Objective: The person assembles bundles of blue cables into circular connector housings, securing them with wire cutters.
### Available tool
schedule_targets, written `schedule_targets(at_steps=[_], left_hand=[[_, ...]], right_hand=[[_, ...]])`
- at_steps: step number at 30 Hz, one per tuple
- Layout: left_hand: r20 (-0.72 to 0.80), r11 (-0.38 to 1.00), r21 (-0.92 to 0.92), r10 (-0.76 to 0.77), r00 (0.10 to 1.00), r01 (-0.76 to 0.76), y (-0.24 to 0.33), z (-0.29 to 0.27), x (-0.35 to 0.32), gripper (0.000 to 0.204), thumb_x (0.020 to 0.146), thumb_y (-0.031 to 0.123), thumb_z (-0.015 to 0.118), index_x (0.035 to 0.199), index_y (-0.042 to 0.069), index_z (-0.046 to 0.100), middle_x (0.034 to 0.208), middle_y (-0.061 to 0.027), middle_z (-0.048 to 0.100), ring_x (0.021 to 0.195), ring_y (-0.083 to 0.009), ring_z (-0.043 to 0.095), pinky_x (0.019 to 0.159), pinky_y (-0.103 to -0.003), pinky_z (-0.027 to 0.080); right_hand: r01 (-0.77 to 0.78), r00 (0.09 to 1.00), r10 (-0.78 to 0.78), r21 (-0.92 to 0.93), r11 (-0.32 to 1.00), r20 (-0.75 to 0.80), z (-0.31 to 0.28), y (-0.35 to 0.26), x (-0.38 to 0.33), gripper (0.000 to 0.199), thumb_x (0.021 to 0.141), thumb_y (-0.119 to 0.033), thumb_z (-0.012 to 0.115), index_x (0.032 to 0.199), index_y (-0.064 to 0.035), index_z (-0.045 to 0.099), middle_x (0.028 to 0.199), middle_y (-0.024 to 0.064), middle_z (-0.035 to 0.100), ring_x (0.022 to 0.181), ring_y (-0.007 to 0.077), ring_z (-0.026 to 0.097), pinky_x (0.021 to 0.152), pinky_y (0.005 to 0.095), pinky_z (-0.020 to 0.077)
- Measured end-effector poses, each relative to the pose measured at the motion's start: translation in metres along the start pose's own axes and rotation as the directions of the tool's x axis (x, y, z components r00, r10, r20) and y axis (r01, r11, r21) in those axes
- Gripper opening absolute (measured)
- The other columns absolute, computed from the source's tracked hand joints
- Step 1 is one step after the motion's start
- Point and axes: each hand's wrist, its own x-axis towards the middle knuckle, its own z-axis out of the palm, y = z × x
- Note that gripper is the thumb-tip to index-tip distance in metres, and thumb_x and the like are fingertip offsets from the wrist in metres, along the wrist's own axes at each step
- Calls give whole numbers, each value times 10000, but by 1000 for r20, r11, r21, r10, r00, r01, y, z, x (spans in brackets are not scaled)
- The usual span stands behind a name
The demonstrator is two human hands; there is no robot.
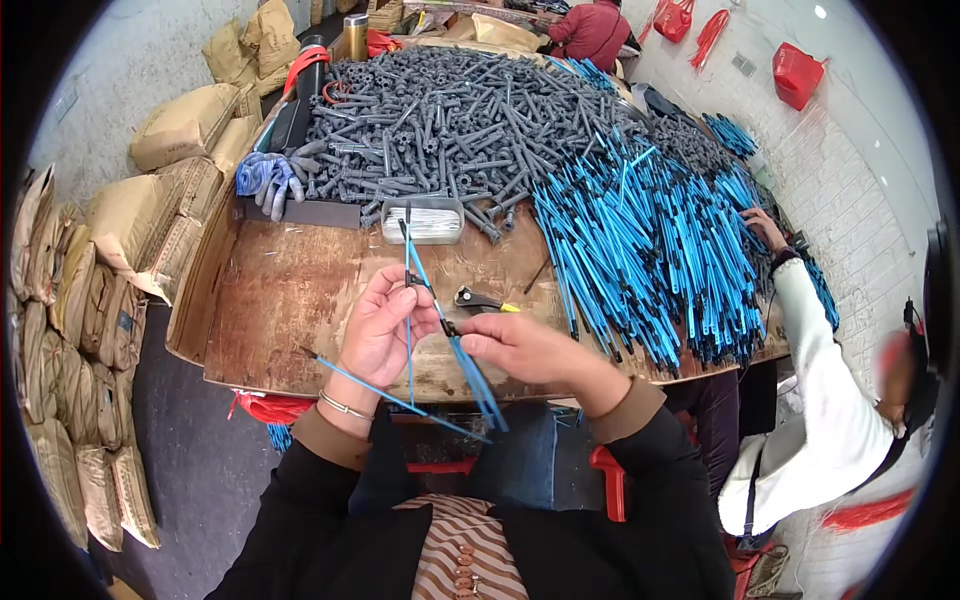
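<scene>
Over the near part of the wooden table, my left hand [385, 318] is closed, fingertips pinching a thin blue stick [409, 350] by its black fitting. My right hand [515, 350] is closed round a few blue sticks with black ends [477, 385], their lower ends hanging towards my lap. The upper ends from both hands come together close to a clear box [450, 222] of thin pale rods. Another blue stick [395, 400] slants below my left hand, across the wrist; what holds it is hidden. Pliers [485, 300] with a yellow-tipped handle lie just beyond my right hand.
Dark grey plastic tubes [440, 120] are heaped across the far table, and blue sticks [650, 250] at right. Work gloves [275, 180] lie at left. A person in white [815, 340] reaches into the blue pile. Stacked paper sacks [140, 225] line the left wall.
</scene>
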Motion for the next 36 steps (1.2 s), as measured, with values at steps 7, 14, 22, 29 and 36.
schedule_targets(at_steps=[7, 14, 22, 29, 36], left_hand=[[296, 973, -76, -186, 937, 217, -21, -38, -5, 122, 900, 109, 507, 1017, 80, 526, 630, -32, 537, 415, -98, 425, 407, -223, 356], [428, 955, -120, -196, 882, 271, -22, -51, -12, 112, 896, 101, 500, 998, 70, 533, 577, -54, 529, 371, -98, 400, 395, -224, 335], [208, 964, -187, -150, 967, 190, -26, -51, -2, 119, 910, 133, 472, 994, 72, 531, 620, -77, 566, 408, -128, 444, 395, -263, 346], [163, 938, -244, -209, 964, 245, -22, -49, -1, 153, 911, 180, 497, 1018, 86, 553, 750, -102, 626, 571, -185, 575, 542, -293, 485], [230, 953, -290, -20, 973, 88, -25, -23, -3, 195, 872, 175, 580, 1049, 99, 546, 811, -70, 602, 741, -188, 607, 666, -315, 513]], right_hand=[[-604, 678, -420, -783, 150, -603, -189, 51, 51, 182, 834, -224, 570, 835, -49, 621, 864, 151, 643, 774, 332, 617, 683, 429, 494], [-727, 653, -164, -672, 138, -740, -199, 63, 65, 209, 844, -241, 559, 888, -38, 581, 834, 163, 639, 729, 347, 614, 636, 447, 497], [-168, 518, -384, -531, 831, -764, -173, -16, 49, 217, 901, -200, 518, 946, 11, 501, 726, 92, 606, 601, 169, 585, 539, 299, 475], [118, 971, -85, 137, 983, -222, -69, -66, 5, 161, 919, -160, 496, 968, -7, 514, 695, 24, 553, 545, 85, 498, 511, 212, 419], [-7, 972, -70, -328, 945, -222, 19, -2, -30, 176, 878, -160, 556, 936, 6, 542, 704, 85, 607, 613, 165, 586, 568, 290, 461]])
